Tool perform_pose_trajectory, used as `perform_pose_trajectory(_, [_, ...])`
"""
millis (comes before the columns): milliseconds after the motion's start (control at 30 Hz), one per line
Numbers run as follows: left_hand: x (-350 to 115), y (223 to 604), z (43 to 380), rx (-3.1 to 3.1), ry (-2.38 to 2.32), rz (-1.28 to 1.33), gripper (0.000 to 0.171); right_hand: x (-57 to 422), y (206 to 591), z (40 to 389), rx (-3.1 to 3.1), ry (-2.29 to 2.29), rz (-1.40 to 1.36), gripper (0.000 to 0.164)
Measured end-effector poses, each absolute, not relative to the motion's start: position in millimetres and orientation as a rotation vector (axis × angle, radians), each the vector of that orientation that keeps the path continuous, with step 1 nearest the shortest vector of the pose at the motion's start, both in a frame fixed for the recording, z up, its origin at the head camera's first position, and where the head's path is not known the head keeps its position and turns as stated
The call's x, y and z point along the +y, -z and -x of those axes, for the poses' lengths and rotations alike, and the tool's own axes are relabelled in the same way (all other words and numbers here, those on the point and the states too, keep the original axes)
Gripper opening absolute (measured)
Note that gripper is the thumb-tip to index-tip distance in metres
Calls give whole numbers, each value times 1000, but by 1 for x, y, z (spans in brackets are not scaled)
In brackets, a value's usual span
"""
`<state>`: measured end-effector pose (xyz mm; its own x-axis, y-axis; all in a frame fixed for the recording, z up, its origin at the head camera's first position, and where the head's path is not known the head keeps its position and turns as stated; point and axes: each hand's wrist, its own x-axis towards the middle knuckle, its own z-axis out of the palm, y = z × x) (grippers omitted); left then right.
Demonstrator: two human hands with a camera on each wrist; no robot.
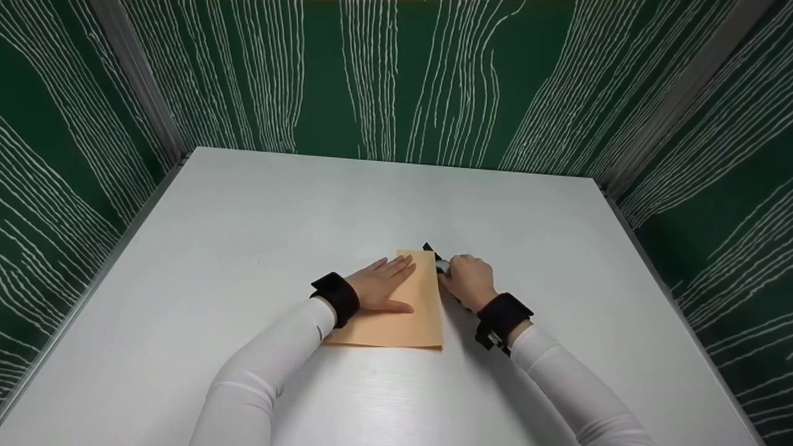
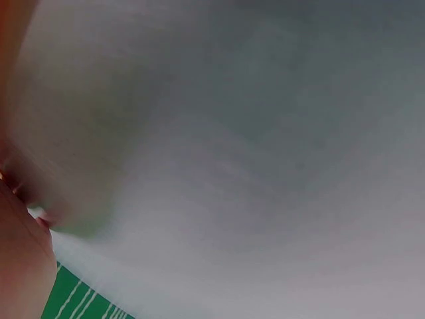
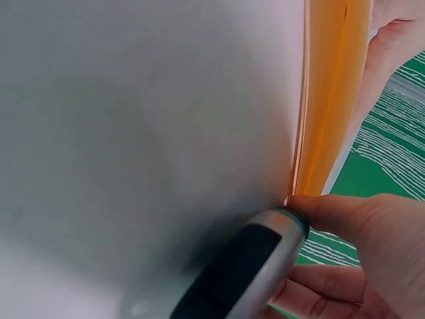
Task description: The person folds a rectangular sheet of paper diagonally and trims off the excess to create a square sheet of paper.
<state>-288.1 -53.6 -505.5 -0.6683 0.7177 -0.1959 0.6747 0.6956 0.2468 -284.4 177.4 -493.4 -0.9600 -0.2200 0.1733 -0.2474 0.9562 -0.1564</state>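
Observation:
A light orange sheet of paper (image 1: 424,297), folded into layers, lies on the white table. My left hand (image 1: 381,286) rests flat on it with the fingers spread; only a bit of that hand (image 2: 23,256) shows at the edge of the left wrist view. At the paper's right edge, my right hand (image 1: 469,280) grips a black and silver stapler (image 3: 249,266). Its rounded end meets the paper's edge in the right wrist view, where the thumb of the right hand (image 3: 372,252) touches the same spot. The hand partly hides the stapler in the head view.
The white table top (image 1: 297,204) spreads around both hands. Green walls with white wavy lines (image 1: 372,80) and grey metal posts (image 1: 687,87) enclose it at the back and sides. Black bands circle both wrists.

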Motion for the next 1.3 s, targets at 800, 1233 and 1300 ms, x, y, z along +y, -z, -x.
perform_pose_trajectory(800, [-53, 505, 287, 2625, -232, -1102, 93, 230, 494, 294, -2956, -213, -331, 35])
perform_pose_trajectory(1233, [-52, 520, 296, 2628, -211, -1074, 97, 261, 495, 287, -2999, -406, -256, 44])
perform_pose_trajectory(1300, [-53, 517, 296, 2619, -210, -1062, 97, 271, 495, 285, -3005, -433, -223, 44])
